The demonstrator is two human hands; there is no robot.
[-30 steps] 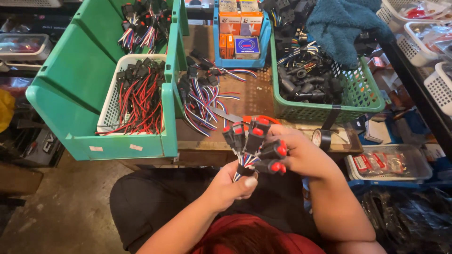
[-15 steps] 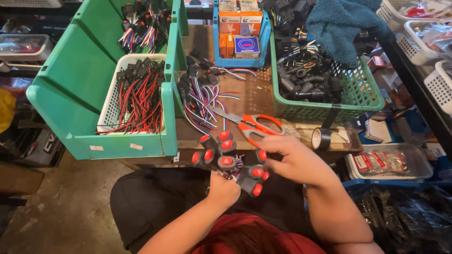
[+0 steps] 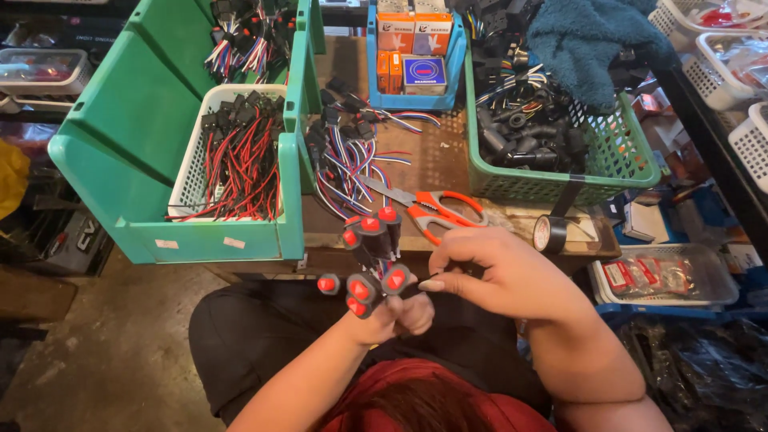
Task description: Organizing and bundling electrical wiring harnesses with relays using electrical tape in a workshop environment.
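Observation:
My left hand (image 3: 398,314) is closed around the wires of a bunch of black connectors with red caps (image 3: 368,258), held upright over my lap. My right hand (image 3: 496,272) sits just to the right of the bunch, its fingertips pinching at the wires near the left hand. Orange-handled scissors (image 3: 436,210) lie on the wooden bench (image 3: 436,156) just beyond my hands. A loose pile of connectors with red, white and blue wires (image 3: 348,160) lies left of the scissors.
A large green bin (image 3: 144,152) at left holds a white basket of red-and-black wired connectors (image 3: 236,160). A green mesh basket (image 3: 552,136) of black parts, a blue cloth (image 3: 584,40), a blue tray of small boxes (image 3: 412,56) and black tape roll (image 3: 550,234) are nearby.
The bunch of red-capped connectors has moved down and left, off the scissors, which now show fully. My right hand has let go of the caps and slid right to the wires.

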